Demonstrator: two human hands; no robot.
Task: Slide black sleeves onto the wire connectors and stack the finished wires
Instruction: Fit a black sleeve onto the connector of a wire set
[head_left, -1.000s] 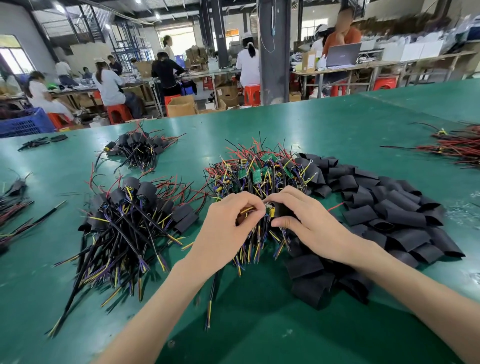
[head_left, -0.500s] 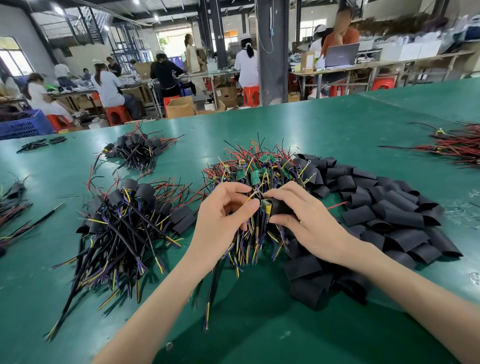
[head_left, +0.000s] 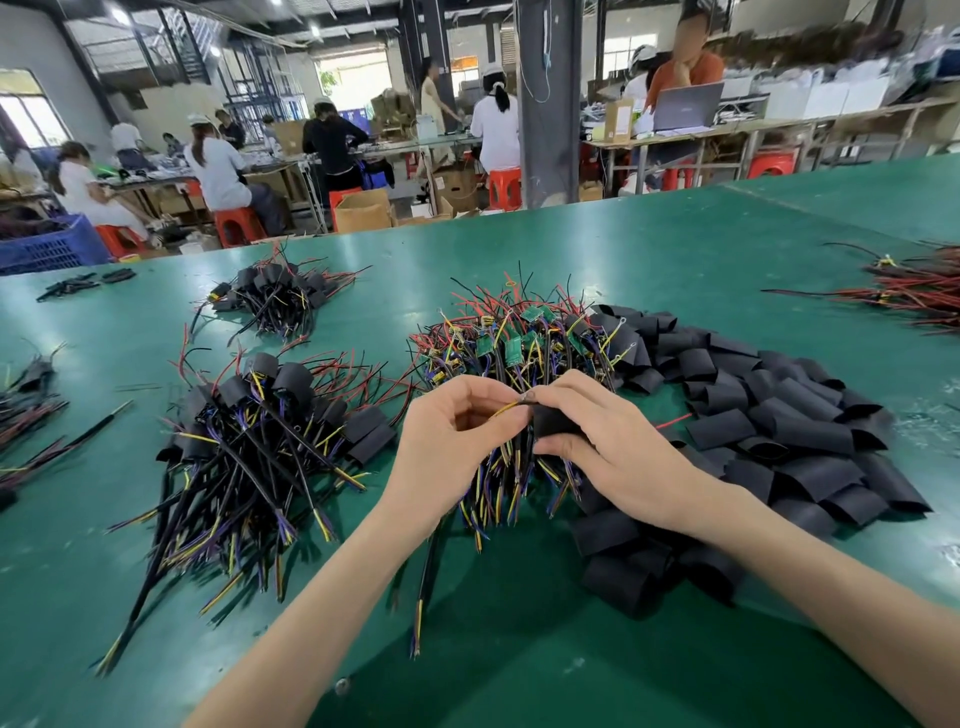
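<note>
Fingerwork on one wire (head_left: 506, 410) and one sleeve (head_left: 553, 423)
Finished wires (head_left: 249, 441) lie heaped at nine o'clock on the green table (head_left: 675, 249); my left hand (head_left: 447, 447) pinches the wire's yellow strand, my right hand (head_left: 613, 441) grips the sleeve at its tip, with bare wires (head_left: 519, 338) at twelve o'clock and loose sleeves (head_left: 779, 415) at three.

Factory floor: workers (head_left: 223, 171) at long benches (head_left: 727, 130), wire piles (head_left: 249, 441).
</note>
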